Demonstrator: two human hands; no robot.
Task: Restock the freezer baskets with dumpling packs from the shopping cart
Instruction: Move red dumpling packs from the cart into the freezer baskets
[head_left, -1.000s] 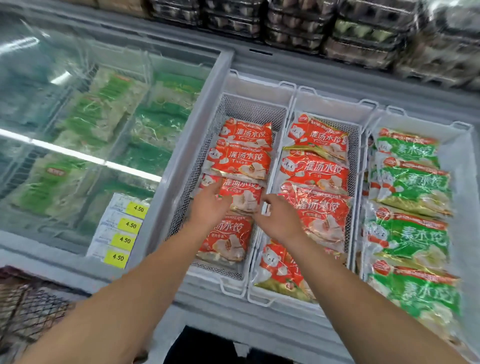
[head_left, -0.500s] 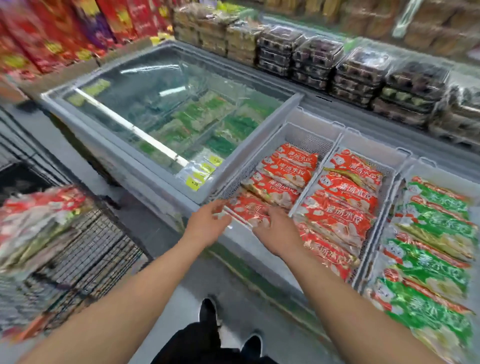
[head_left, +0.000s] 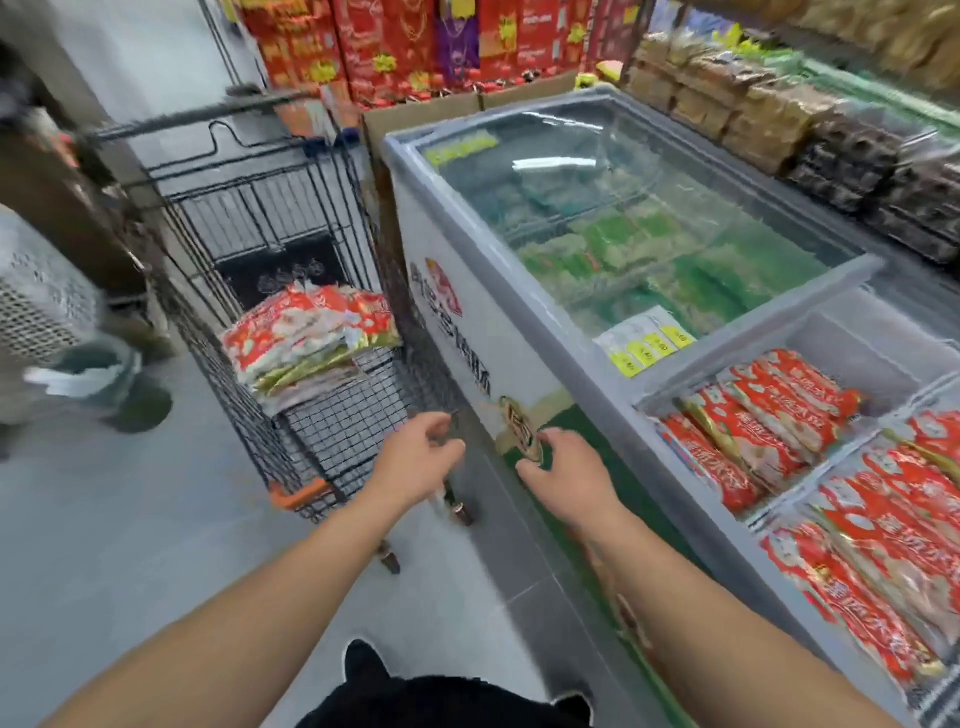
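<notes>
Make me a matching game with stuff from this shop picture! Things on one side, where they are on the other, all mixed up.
Things:
1. stack of red dumpling packs
2. yellow price tags
3. left hand
4. rows of red dumpling packs

Places:
A. under the freezer's glass lid
B. in the open freezer baskets
C. inside the shopping cart
D. empty, in the air near the cart's corner

Right pairs: 1-C, 2-A, 3-D, 4-B
</notes>
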